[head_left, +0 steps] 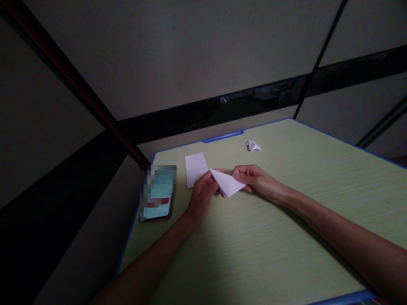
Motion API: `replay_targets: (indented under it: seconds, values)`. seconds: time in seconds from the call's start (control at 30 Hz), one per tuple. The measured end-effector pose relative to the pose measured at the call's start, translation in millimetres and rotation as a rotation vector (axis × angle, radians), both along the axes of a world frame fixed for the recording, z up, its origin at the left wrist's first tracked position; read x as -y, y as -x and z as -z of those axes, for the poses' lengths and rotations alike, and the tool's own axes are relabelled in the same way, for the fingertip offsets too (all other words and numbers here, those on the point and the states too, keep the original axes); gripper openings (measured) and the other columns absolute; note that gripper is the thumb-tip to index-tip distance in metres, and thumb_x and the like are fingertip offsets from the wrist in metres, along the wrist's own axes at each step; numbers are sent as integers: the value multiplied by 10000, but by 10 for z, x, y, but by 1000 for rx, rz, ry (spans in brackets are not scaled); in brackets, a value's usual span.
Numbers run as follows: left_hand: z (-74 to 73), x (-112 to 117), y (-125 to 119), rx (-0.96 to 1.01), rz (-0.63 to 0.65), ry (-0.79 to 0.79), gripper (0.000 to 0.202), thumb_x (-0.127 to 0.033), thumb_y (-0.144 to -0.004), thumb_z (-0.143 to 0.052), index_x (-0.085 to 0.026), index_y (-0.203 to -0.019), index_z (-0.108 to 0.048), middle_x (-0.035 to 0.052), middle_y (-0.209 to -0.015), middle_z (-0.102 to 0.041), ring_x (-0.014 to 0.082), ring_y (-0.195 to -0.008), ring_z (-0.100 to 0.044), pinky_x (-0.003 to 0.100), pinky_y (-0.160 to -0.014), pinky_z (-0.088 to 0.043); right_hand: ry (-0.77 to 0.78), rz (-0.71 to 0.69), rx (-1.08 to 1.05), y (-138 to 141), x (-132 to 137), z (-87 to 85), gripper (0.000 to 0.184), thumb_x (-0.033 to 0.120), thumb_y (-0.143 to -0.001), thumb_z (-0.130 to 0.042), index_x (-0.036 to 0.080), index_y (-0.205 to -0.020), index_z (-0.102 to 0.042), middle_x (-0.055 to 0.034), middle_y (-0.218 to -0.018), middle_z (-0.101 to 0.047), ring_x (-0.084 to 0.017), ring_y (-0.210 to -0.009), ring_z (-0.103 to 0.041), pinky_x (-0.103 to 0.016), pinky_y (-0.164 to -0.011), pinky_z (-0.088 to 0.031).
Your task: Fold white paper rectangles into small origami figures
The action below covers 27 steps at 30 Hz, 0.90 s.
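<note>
A white sheet of paper folded into a triangle [227, 184] is held between my two hands, above the middle of the table. My left hand [203, 189] grips its left side, with some fingers hidden behind the paper. On the other side, the thumb and fingers of my right hand [251, 177] pinch the right part near its corner. Just behind my left hand lies a stack of white paper [195, 166], partly covered by that hand.
The pale green table [286, 254] has a blue edge. A smartphone [160, 190], its screen lit and partly pixelated, lies at the left. Toward the back sits a small folded white paper figure [253, 146]. Dark-banded panels [206, 55] rise behind the table.
</note>
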<state>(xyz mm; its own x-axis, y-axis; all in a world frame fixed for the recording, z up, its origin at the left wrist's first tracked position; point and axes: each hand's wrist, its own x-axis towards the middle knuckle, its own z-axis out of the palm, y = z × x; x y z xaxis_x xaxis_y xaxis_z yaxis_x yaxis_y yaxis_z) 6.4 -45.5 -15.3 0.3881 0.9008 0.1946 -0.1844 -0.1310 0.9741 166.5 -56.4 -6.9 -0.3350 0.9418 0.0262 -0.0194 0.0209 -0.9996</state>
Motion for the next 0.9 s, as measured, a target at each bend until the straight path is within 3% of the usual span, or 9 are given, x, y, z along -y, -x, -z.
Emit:
replay_targets:
  seconds: [0.13,0.23,0.43,0.67,0.9]
  values:
    - [-41,11,-26,-30,-66,7,152,-119,-591,-553,-143,-738,-585,-22,-610,-554,65,-526,-445,175,-471,-322,-23,-38,44,31,18,-30,223,300,-746,-459,135,-597,-455,68,-404,-328,-41,-393,-257,-237,-427,-126]
    - [-47,18,-31,-47,-124,4,76,-171,-577,-590,-133,-635,-559,-31,-581,-530,63,-524,-438,173,-475,-324,-32,-91,69,49,31,-47,234,349,-728,-474,137,-631,-459,65,-428,-349,-46,-401,-277,-225,-417,-147]
    - [-25,21,-14,-176,-168,76,175,-286,-601,-588,-122,-590,-528,-42,-499,-482,55,-444,-368,179,-420,-284,-110,-109,15,52,63,-67,348,473,-672,-510,131,-717,-461,42,-562,-396,-55,-491,-348,-199,-436,-231]
    - [-19,13,-12,-214,-210,61,167,-275,-621,-582,-124,-619,-511,-40,-531,-483,58,-470,-388,177,-436,-305,-45,-39,17,78,66,-9,261,276,-601,-636,149,-654,-414,66,-528,-397,-43,-467,-364,-173,-415,-245]
    - [15,-15,-4,-26,-8,151,226,-264,-611,-606,-124,-785,-573,3,-657,-580,98,-590,-493,211,-549,-372,1,89,-60,41,37,-42,191,221,-589,-623,133,-609,-455,58,-446,-454,-39,-389,-372,-183,-392,-249]
